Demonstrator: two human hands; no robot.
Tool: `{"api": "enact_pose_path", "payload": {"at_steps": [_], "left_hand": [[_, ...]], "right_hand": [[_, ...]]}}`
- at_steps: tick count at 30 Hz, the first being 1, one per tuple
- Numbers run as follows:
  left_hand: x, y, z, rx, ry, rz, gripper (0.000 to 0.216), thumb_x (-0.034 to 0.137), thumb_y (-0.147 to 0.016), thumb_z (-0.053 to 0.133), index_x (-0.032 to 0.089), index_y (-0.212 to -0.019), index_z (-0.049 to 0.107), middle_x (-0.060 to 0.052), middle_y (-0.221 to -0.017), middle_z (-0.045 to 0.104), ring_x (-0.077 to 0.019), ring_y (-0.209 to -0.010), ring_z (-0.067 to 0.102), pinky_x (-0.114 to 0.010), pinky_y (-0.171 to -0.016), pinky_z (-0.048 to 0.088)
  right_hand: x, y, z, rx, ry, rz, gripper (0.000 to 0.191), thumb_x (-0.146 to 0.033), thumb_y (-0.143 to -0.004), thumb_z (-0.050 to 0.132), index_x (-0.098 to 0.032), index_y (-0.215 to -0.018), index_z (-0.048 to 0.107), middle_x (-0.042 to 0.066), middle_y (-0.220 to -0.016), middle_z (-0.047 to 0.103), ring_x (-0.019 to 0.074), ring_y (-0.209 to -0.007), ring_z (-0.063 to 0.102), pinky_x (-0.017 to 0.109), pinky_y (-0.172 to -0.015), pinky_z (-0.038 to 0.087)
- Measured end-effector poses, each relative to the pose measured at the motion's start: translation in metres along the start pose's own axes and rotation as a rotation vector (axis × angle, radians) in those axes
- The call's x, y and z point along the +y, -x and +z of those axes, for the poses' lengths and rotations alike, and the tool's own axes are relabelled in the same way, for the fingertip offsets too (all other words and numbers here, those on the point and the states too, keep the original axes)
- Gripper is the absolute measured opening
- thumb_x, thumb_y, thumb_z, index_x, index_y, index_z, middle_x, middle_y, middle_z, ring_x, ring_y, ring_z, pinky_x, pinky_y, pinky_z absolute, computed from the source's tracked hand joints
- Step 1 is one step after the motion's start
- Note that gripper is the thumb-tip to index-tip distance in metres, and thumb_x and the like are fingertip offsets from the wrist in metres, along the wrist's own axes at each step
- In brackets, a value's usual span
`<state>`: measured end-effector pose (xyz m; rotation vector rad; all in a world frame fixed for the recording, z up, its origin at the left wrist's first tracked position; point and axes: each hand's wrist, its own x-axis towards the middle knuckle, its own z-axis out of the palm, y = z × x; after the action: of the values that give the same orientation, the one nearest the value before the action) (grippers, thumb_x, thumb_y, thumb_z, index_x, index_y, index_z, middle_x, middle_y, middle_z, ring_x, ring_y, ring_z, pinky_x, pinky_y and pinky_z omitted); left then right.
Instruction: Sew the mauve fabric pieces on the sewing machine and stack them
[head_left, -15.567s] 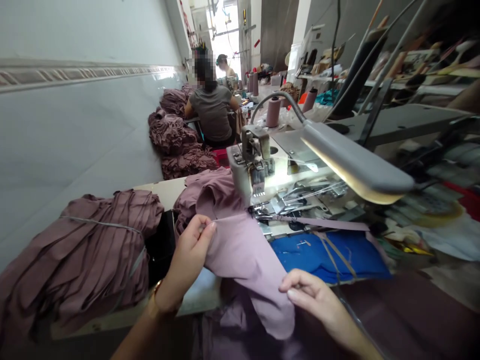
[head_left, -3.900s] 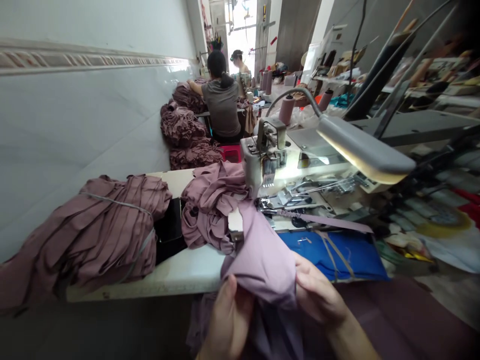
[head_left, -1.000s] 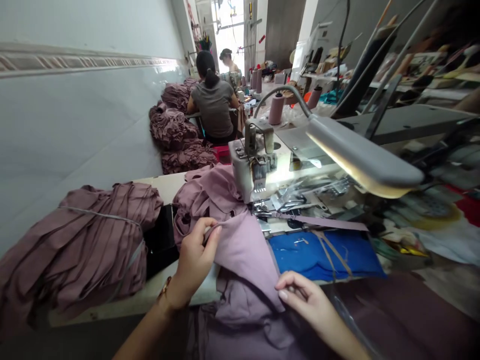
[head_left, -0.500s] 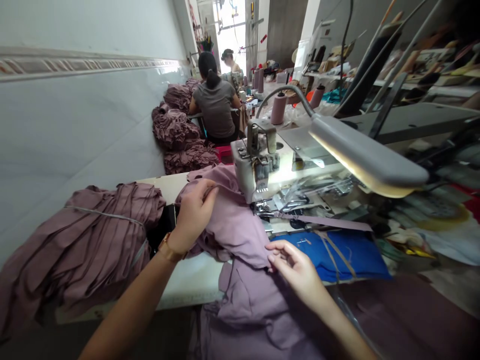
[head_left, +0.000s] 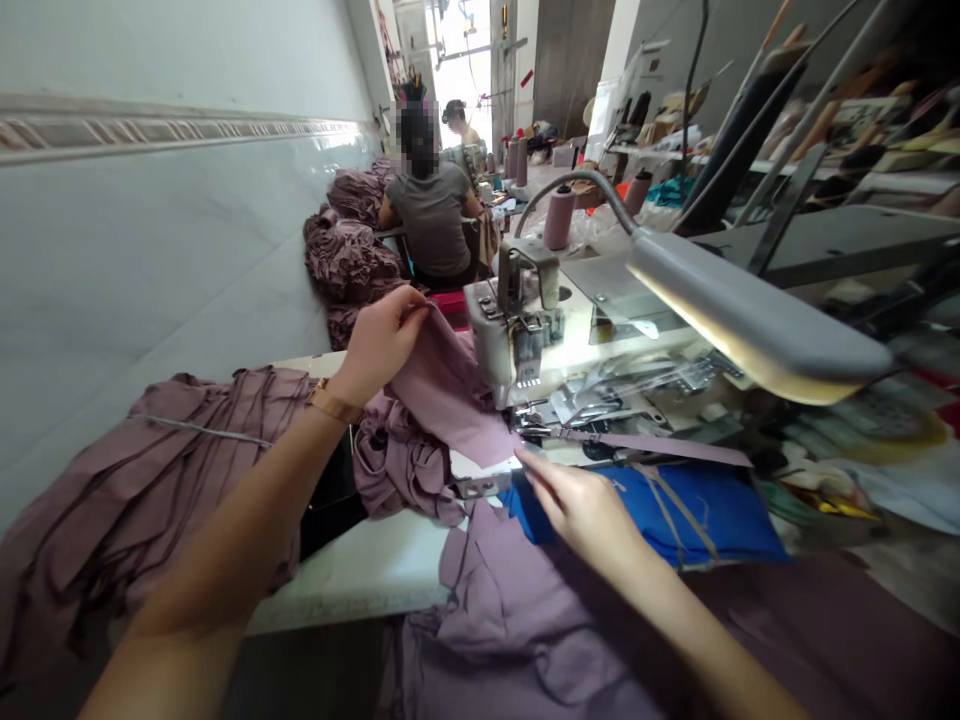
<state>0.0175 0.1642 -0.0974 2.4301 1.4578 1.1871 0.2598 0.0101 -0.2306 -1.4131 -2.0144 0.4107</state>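
My left hand (head_left: 381, 340) is raised behind the sewing machine (head_left: 525, 330) and grips the far edge of a mauve fabric piece (head_left: 450, 395), holding it up and taut. My right hand (head_left: 581, 505) lies with fingers stretched out, pressing the near end of that fabric by the presser foot (head_left: 529, 420) and touching a blue cloth (head_left: 675, 510). A mauve binding strip (head_left: 660, 447) runs rightward from the needle area. More mauve fabric (head_left: 525, 630) lies in my lap.
A tied bundle of mauve pieces (head_left: 150, 490) sits left on the white table (head_left: 360, 570). A lit lamp (head_left: 750, 320) hangs over the machine. Another person (head_left: 431, 215) sits at a machine ahead, with mauve piles (head_left: 352, 260) beside the wall. Thread cones (head_left: 559, 215) stand behind.
My left hand has lifted the fabric edge up and away behind the machine. My right hand has slid forward to the presser foot and flattened out.
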Motion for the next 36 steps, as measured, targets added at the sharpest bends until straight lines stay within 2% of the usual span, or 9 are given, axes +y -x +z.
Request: {"api": "enact_pose_path", "payload": {"at_steps": [4,7,12,16,19,22,27,31,36], "left_hand": [[-0.009,-0.007,-0.004,0.021,-0.117,-0.014,0.02,0.026,-0.09,0.049,0.018,-0.099,0.065,-0.004,-0.087,0.068,-0.0177,-0.078,0.06,-0.026,-0.074,0.042],[-0.01,0.018,-0.013,0.091,-0.113,-0.148,0.03,0.024,-0.089,0.049,0.019,-0.116,0.061,-0.005,-0.095,0.069,-0.0201,-0.085,0.063,-0.029,-0.081,0.045],[0.022,0.122,-0.047,-0.162,0.455,-0.605,0.034,0.027,-0.084,0.054,0.024,-0.116,0.065,-0.006,-0.108,0.07,-0.0214,-0.09,0.065,-0.027,-0.069,0.052],[0.052,0.185,-0.076,-0.208,0.537,-0.836,0.022,0.033,-0.083,0.056,0.023,-0.092,0.073,-0.007,-0.093,0.072,-0.0218,-0.072,0.066,-0.026,-0.05,0.049],[0.056,0.188,-0.075,-0.216,0.143,-0.626,0.03,0.035,-0.088,0.05,0.025,-0.108,0.071,-0.008,-0.102,0.071,-0.0266,-0.089,0.067,-0.033,-0.067,0.055],[0.053,0.17,-0.048,-0.165,-0.277,-0.263,0.033,0.026,-0.091,0.046,0.019,-0.116,0.066,-0.012,-0.104,0.069,-0.0285,-0.1,0.064,-0.041,-0.085,0.053],[0.05,0.141,0.024,-0.495,-0.05,0.51,0.035,0.012,-0.094,0.04,0.012,-0.122,0.06,-0.012,-0.127,0.062,-0.0214,-0.121,0.054,-0.037,-0.109,0.041],[0.048,0.131,0.056,-0.549,-0.014,0.573,0.041,0.013,-0.094,0.04,0.008,-0.133,0.051,-0.014,-0.137,0.055,-0.0245,-0.127,0.048,-0.041,-0.112,0.037],[0.045,0.129,0.063,-0.471,0.031,0.444,0.039,0.01,-0.09,0.043,0.012,-0.127,0.057,-0.013,-0.129,0.059,-0.0249,-0.115,0.051,-0.043,-0.104,0.043]], "right_hand": [[-0.01,-0.017,-0.012,-0.114,0.223,0.042,0.041,-0.024,-0.093,0.047,-0.019,-0.13,0.064,0.013,-0.076,0.08,0.0321,-0.064,0.075,0.036,-0.059,0.053],[-0.014,-0.017,-0.016,-0.113,0.163,0.068,0.039,-0.026,-0.092,0.048,-0.019,-0.125,0.067,0.014,-0.082,0.08,0.0344,-0.07,0.075,0.039,-0.064,0.053],[-0.024,0.008,0.001,-0.15,-0.594,0.311,0.025,-0.039,-0.09,0.057,-0.021,-0.098,0.071,0.008,-0.083,0.078,0.0255,-0.076,0.073,0.034,-0.069,0.056],[-0.047,0.017,0.033,-0.254,-1.384,0.42,0.045,-0.054,-0.082,0.065,-0.02,-0.111,0.066,0.01,-0.105,0.075,0.0269,-0.098,0.071,0.04,-0.088,0.054],[-0.063,0.017,0.057,-0.164,-1.589,0.507,0.04,-0.048,-0.08,0.07,-0.019,-0.107,0.069,0.01,-0.108,0.075,0.0283,-0.104,0.068,0.042,-0.096,0.049],[-0.072,0.022,0.071,-0.127,-1.617,0.549,0.03,-0.036,-0.077,0.077,-0.016,-0.1,0.072,0.01,-0.103,0.077,0.0291,-0.106,0.067,0.042,-0.099,0.046],[-0.069,0.043,0.05,-0.186,-1.727,0.61,0.028,-0.031,-0.078,0.076,-0.018,-0.102,0.074,0.008,-0.096,0.079,0.029,-0.098,0.069,0.042,-0.094,0.048],[-0.044,0.06,0.009,-0.26,-1.65,0.676,0.024,-0.027,-0.084,0.071,-0.018,-0.106,0.074,0.007,-0.095,0.078,0.0267,-0.091,0.07,0.038,-0.088,0.049],[-0.016,0.066,-0.007,-0.194,-1.486,0.725,0.018,-0.029,-0.083,0.073,-0.017,-0.096,0.074,0.003,-0.085,0.075,0.02,-0.079,0.067,0.029,-0.077,0.049]]}}
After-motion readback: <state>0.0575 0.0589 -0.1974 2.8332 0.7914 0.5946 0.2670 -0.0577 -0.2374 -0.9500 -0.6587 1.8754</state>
